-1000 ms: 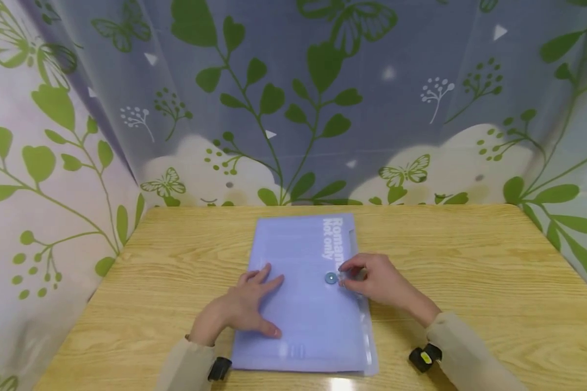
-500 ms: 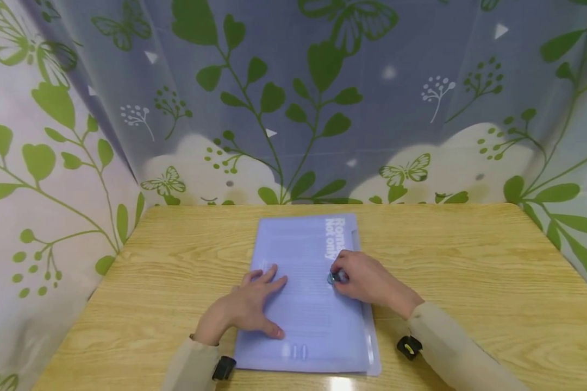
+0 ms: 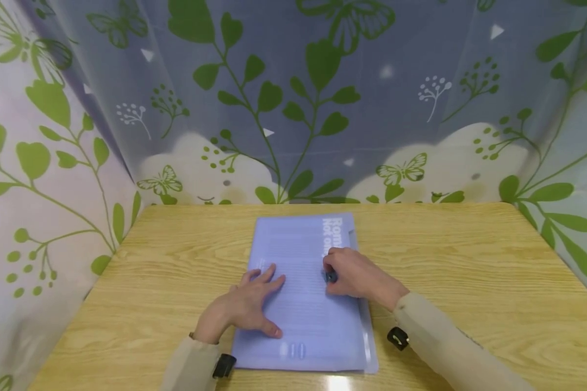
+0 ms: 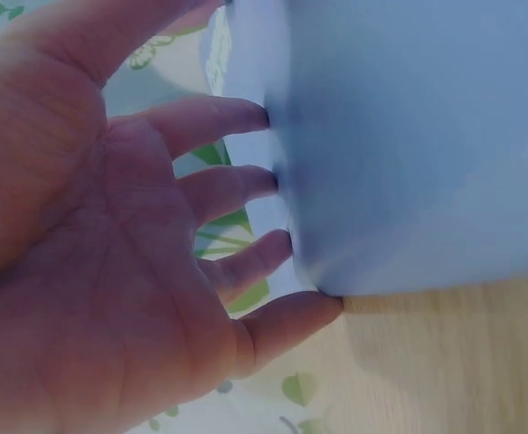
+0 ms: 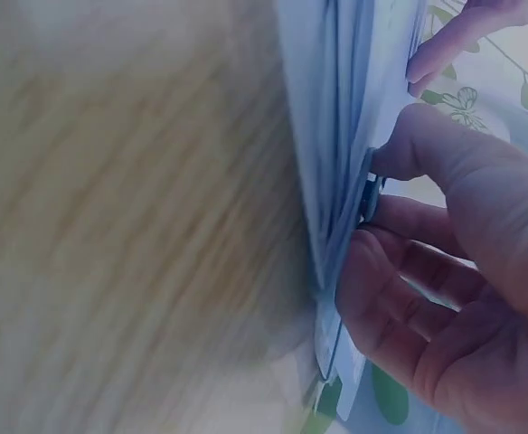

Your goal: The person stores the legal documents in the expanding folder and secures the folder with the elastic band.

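A translucent lilac file folder [image 3: 313, 326] with white lettering lies flat on the table, its long side toward the right hand. My left hand [image 3: 248, 305] rests on its left part with spread fingers; the left wrist view shows those fingertips touching the folder's surface [image 4: 427, 145]. At the right edge my right hand [image 3: 361, 274] has its thumb and fingers curled around a small round blue button [image 3: 330, 277]. In the right wrist view, that button [image 5: 371, 194] stands between thumb and fingertips, and layered sheets or pockets show along the folder's side [image 5: 336, 108]. Any string there is hidden.
The wooden table [image 3: 450, 260] spreads around the folder on every side. Behind it and at both sides hangs a curtain [image 3: 293, 108] printed with leaves and butterflies. Each wrist wears a small black device, such as the one at the right sleeve [image 3: 398, 338].
The right hand has moved left from beside the button to over it, its fingers closing around it. The left hand stays spread on the folder. Lines of print show more clearly through the cover.
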Demonstrator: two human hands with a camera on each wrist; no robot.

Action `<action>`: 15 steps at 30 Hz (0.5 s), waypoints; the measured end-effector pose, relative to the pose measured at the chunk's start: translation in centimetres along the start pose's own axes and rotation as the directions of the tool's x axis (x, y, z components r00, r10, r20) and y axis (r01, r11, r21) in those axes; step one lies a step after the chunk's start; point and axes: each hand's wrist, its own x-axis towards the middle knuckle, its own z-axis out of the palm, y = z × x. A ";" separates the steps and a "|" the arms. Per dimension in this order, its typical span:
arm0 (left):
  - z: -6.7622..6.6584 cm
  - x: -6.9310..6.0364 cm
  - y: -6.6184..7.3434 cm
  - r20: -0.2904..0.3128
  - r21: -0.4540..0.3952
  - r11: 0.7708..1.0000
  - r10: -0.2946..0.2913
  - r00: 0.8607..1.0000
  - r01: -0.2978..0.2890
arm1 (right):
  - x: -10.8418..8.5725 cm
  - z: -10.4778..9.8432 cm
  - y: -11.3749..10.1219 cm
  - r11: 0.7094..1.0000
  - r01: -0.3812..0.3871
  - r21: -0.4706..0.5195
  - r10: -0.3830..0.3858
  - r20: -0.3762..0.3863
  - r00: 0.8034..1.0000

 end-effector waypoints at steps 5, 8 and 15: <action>0.1 -0.1 0.0 0.002 0.001 1.000 -0.004 1.000 0.004 | 0.2 0.3 0.1 1.000 0.029 0.007 -0.029 -0.019 0.999; 0.0 -0.2 0.0 0.001 0.001 1.000 -0.008 1.000 0.008 | 0.3 0.4 0.2 0.999 0.042 0.012 -0.041 -0.026 0.999; -0.1 -0.1 -0.2 0.005 -0.009 1.000 -0.002 1.000 0.002 | -0.1 0.4 0.7 0.994 0.049 0.101 -0.045 -0.035 0.998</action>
